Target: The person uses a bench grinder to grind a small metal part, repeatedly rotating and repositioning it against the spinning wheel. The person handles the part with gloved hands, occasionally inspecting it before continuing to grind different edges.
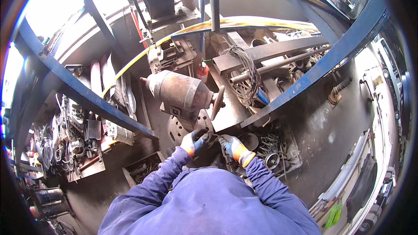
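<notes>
The left hand (194, 142), in a dark glove with an orange cuff, is curled shut around a small dark piece (212, 138) that it shares with the right hand (231, 146), whose grey-and-orange gloved fingers pinch the same piece from the other side. What the piece is cannot be told. It sits just in front of the person's chest, directly below the rusty grey bench grinder (183, 92) and its thin brown grinding wheel (217, 102). A perforated round metal disc (179, 127) lies under the grinder. Coiled grey cable (246, 73) rests on the steel surface (230, 109) to the right.
</notes>
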{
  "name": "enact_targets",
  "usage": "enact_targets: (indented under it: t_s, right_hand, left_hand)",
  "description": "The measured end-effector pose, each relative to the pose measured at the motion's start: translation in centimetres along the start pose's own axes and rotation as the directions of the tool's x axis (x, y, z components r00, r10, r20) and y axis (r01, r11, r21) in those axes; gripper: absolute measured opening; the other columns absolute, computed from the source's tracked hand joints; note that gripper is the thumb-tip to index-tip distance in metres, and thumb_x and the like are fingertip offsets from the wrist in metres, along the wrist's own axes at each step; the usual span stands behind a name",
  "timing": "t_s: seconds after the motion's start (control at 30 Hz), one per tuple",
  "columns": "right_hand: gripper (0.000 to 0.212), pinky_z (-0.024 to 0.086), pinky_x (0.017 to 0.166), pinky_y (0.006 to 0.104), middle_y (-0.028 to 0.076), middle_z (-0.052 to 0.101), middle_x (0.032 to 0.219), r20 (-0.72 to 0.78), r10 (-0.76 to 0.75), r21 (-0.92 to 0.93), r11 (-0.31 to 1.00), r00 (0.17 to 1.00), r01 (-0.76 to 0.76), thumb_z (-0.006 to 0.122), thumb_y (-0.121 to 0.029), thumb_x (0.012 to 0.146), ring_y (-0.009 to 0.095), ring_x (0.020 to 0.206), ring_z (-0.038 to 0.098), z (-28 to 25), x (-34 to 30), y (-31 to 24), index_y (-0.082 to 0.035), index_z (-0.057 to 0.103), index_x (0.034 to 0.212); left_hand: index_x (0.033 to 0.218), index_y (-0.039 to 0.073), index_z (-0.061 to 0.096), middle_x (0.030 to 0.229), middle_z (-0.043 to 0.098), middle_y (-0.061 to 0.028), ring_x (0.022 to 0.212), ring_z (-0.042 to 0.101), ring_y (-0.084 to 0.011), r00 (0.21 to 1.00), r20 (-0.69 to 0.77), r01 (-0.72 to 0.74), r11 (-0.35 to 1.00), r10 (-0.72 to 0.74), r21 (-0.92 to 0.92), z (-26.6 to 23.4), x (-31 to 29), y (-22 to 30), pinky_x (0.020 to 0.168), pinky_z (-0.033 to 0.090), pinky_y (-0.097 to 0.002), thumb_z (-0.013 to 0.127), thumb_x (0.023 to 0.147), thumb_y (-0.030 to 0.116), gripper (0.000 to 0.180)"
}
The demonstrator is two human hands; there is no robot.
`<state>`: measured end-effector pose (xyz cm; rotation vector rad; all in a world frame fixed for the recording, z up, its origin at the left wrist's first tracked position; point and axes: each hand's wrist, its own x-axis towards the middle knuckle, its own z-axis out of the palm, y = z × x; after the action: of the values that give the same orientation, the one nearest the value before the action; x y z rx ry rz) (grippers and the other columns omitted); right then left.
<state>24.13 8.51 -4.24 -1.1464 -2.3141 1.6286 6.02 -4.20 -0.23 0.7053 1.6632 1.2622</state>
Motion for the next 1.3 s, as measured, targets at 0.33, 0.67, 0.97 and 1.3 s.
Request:
enact_targets:
  t_s: [0.33,0.67,0.97,1.3]
  right_hand:
    - [0.037,0.048,0.089,0.0379,0.017,0.069,0.106,0.109,-0.068,-0.159,0.984,0.992,0.084,0.061,-0.030,0.094,0.029,0.098,0.063,-4.8,1.9,-5.4,-0.001,0.062,0.118]
    - [0.035,0.048,0.090,0.0460,0.020,0.067,0.111,-0.067,0.041,-0.363,0.930,0.997,-0.062,0.056,-0.039,0.094,0.041,0.106,0.062,-6.6,0.4,-7.4,-0.012,0.067,0.114]
    - [0.036,0.048,0.092,0.0465,0.021,0.067,0.110,-0.067,0.087,-0.294,0.950,0.994,-0.103,0.058,-0.038,0.091,0.042,0.106,0.061,-7.2,1.3,-8.0,-0.010,0.069,0.112]
    - [0.035,0.048,0.090,0.0462,0.021,0.068,0.108,-0.023,0.091,-0.237,0.967,0.996,-0.093,0.058,-0.036,0.092,0.042,0.105,0.061,-7.9,1.3,-8.5,-0.009,0.069,0.111]
  left_hand:
    - [0.085,0.003,0.067,0.066,0.062,-0.0052,0.046,0.053,-0.0149,0.976,-0.013,0.180,0.846,-0.215,-0.502,-1.6,3.5,1.1,0.040,0.038,-0.0295,0.065,0.088,0.020,0.018]
    - [0.081,0.001,0.067,0.064,0.061,-0.0097,0.047,0.054,-0.0182,0.927,0.069,0.369,0.862,-0.369,-0.346,-1.7,5.4,4.0,0.042,0.039,-0.0316,0.062,0.089,0.023,0.024]
    - [0.085,0.006,0.067,0.069,0.063,-0.0039,0.058,0.060,-0.0152,0.993,0.105,0.016,0.954,-0.050,0.300,-1.9,8.3,3.4,0.049,0.043,-0.0313,0.053,0.096,0.020,0.023]
    - [0.079,0.009,0.065,0.058,0.056,-0.0013,0.044,0.050,-0.0142,0.993,0.114,-0.033,0.977,0.009,0.209,-2.6,9.9,0.9,0.040,0.035,-0.0332,0.057,0.092,0.019,0.019]
